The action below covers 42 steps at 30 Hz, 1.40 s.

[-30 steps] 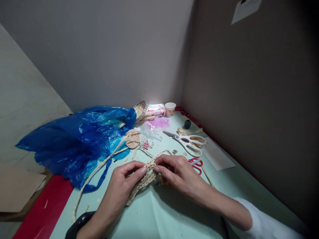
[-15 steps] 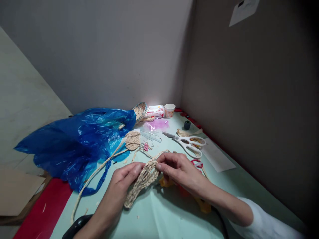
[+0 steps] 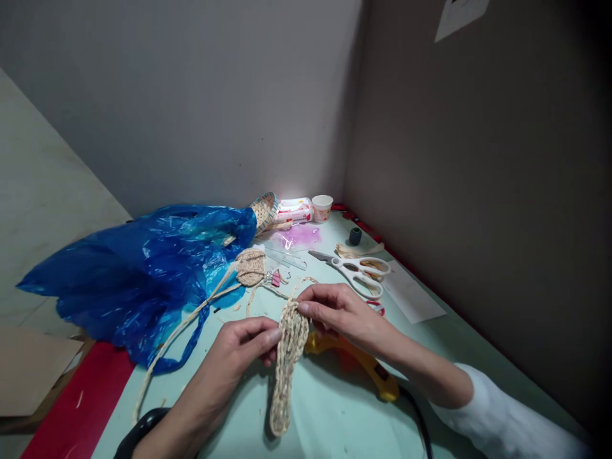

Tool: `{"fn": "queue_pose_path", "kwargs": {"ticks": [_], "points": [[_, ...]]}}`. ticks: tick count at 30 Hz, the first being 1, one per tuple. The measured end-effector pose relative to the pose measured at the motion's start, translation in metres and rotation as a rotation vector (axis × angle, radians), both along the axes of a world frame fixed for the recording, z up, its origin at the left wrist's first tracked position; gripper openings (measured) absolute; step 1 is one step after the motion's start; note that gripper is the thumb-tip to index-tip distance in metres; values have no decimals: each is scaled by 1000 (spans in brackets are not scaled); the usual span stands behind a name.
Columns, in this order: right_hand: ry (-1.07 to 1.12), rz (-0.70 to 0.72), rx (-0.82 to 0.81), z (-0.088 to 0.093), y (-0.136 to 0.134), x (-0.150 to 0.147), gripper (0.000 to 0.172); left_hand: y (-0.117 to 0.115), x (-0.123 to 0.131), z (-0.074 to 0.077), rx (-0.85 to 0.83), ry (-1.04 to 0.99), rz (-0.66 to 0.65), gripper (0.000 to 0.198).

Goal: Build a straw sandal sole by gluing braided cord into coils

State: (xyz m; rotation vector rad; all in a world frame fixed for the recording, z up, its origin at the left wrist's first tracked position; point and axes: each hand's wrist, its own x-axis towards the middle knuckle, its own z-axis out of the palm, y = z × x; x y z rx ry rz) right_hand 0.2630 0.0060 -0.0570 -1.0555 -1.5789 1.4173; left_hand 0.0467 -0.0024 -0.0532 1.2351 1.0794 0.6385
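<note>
A long woven straw piece (image 3: 287,363), made of braided strands, hangs between my hands over the table. My left hand (image 3: 248,347) pinches its left edge, thumb on top. Near its upper end, my right hand (image 3: 337,312) grips the right side between thumb and fingers. A thin straw strand runs from the top of the piece toward a pink clip (image 3: 276,278). Behind my right hand lies a yellow glue gun (image 3: 377,376) with a black cord, partly hidden. To the upper left rests a round woven straw piece (image 3: 250,267) with long cords.
White-handled scissors (image 3: 356,271) lie beyond my right hand, beside a white paper sheet (image 3: 415,296). A blue plastic bag (image 3: 143,274) spreads over the left side. Farther back are a small basket (image 3: 265,210), a paper cup (image 3: 322,208) and a dark thread spool (image 3: 355,236).
The woven straw piece has swung from slanting down left to hanging nearly straight toward me. More of the yellow glue gun shows. The view has shifted slightly.
</note>
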Motion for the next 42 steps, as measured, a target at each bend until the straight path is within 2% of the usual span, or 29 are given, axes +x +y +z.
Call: {"fn": "queue_pose_path", "kwargs": {"ticks": [6, 13, 17, 20, 23, 25, 27, 28, 29, 31, 33, 35, 37, 39, 42], "points": [[34, 15, -45, -5, -1, -3, 33, -1, 1, 0, 28, 26, -25, 27], [98, -29, -72, -2, -4, -5, 33, 0, 2, 5, 169, 70, -29, 29], [95, -95, -52, -7, -2, -8, 30, 1, 4, 3, 81, 30, -75, 28], [59, -112, -30, -12, 2, -10, 28, 1, 4, -4, -8, 19, -35, 31], [-33, -141, 18, -5, 2, -5, 25, 3, 2, -11, -63, -5, 34, 30], [-116, -226, 88, 8, -7, 3, 22, 5, 0, -14, -82, -29, 67, 28], [-232, -340, 195, 19, -27, 12, 20, 7, -1, -16, -82, -44, 96, 26], [-385, -388, 313, 22, -41, 16, 15, 8, -2, -17, -80, -46, 104, 25], [-513, -382, 392, 21, -57, 18, 17, 8, -2, -17, -74, -46, 110, 25], [-702, -277, 421, 7, -88, 19, 26, 10, -3, -18, -46, -44, 118, 25], [-924, -213, 436, -20, -114, 16, 30, 11, -2, -17, -17, -41, 121, 26], [-1059, -245, 471, -48, -129, 9, 29, 12, -1, -15, 8, -38, 121, 27], [-1105, -318, 450, -66, -133, 0, 32, 11, 0, -12, 28, -29, 115, 27], [-1133, -399, 399, -70, -131, -9, 36, 9, 1, -7, 50, -8, 100, 28], [-1211, -506, 294, -59, -123, -20, 36, 7, 0, 2, 107, 36, 75, 29]]}}
